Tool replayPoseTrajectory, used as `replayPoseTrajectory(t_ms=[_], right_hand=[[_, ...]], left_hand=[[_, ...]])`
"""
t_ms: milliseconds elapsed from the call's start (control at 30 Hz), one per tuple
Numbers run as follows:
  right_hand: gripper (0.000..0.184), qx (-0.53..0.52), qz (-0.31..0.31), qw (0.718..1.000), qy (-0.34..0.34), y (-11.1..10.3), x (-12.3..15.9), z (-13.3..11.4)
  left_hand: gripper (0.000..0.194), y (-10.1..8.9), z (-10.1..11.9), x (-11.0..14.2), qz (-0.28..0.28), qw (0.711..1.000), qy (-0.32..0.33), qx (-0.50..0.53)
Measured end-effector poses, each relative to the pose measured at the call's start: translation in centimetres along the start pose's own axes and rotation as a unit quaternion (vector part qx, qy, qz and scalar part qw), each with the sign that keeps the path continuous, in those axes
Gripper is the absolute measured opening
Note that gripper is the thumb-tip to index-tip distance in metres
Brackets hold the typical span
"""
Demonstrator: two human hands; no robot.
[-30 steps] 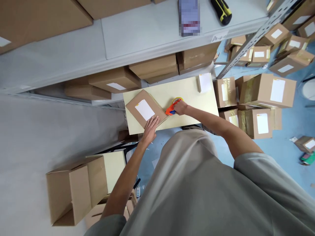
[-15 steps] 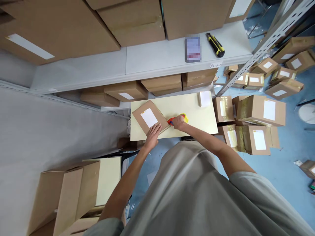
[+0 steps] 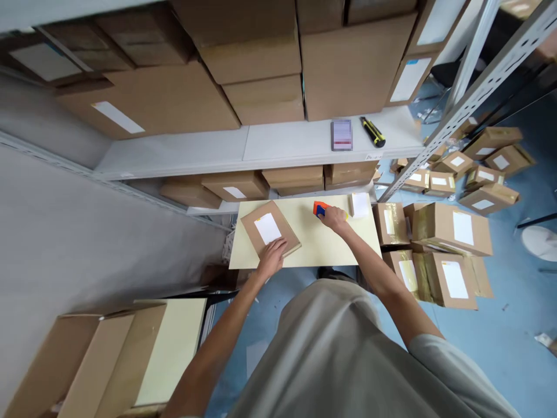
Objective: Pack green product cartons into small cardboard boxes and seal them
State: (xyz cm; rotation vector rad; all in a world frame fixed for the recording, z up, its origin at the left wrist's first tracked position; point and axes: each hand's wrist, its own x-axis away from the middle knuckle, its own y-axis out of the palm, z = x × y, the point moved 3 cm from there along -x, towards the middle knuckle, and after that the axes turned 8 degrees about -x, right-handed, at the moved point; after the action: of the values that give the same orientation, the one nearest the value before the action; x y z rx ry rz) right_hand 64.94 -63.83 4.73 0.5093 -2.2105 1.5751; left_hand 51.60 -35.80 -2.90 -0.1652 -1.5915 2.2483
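Note:
A flat cardboard box (image 3: 253, 223) with a white label (image 3: 267, 228) lies slantwise on the left part of a cream tabletop (image 3: 308, 249). Resting on the box's near edge is my left hand (image 3: 272, 256), its fingers stretched out flat beside the label. To the right, my right hand (image 3: 335, 218) is wrapped round an orange and blue tape dispenser (image 3: 320, 209), with a bit of yellow showing past the fingers. The dispenser is held apart from the box, over the tabletop. My grip hides most of its handle.
A white stack of labels (image 3: 360, 205) sits at the table's back right. On the shelf (image 3: 282, 139) above lie a phone-like device (image 3: 342, 135) and a yellow-black cutter (image 3: 373, 132). Taped boxes (image 3: 452, 229) are stacked right of the table; an open carton (image 3: 100, 360) stands lower left.
My right hand has drawn the tape dispenser away from the box's right corner, to the right. My left hand stays on the box. The view has tilted upward, showing more of the shelf.

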Motion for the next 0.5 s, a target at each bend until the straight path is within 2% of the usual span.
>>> replayPoseTrajectory(t_ms=[67, 100, 167, 267, 333, 400, 500], right_hand=[[0.048, -0.043, 0.026, 0.999, -0.005, -2.4, 0.3, -0.4], [0.051, -0.068, 0.035, 0.997, -0.017, -3.6, 0.4, -1.1], [0.056, -0.110, 0.054, 0.991, -0.055, -6.2, 0.7, -3.0], [0.054, -0.146, 0.119, 0.977, -0.102, -10.7, 0.7, -6.4], [0.053, -0.158, 0.167, 0.965, -0.125, -13.9, 0.1, -8.5], [0.053, -0.155, 0.188, 0.958, -0.151, -16.8, -1.0, -10.4], [0.050, -0.106, 0.177, 0.960, -0.189, -19.6, -3.5, -12.7]], left_hand=[[0.060, -2.0, 1.8, -3.1, 0.064, 0.998, -0.011, 0.009], [0.058, -3.5, 3.0, -4.9, 0.104, 0.994, -0.007, 0.014], [0.059, -6.9, 5.7, -8.6, 0.185, 0.982, 0.017, 0.023], [0.063, -12.5, 8.6, -13.4, 0.270, 0.962, 0.027, 0.026], [0.067, -15.9, 9.5, -15.9, 0.308, 0.951, 0.022, 0.022], [0.070, -18.5, 9.5, -17.9, 0.331, 0.943, 0.021, 0.023], [0.076, -20.9, 8.7, -20.7, 0.343, 0.938, 0.021, 0.046]])
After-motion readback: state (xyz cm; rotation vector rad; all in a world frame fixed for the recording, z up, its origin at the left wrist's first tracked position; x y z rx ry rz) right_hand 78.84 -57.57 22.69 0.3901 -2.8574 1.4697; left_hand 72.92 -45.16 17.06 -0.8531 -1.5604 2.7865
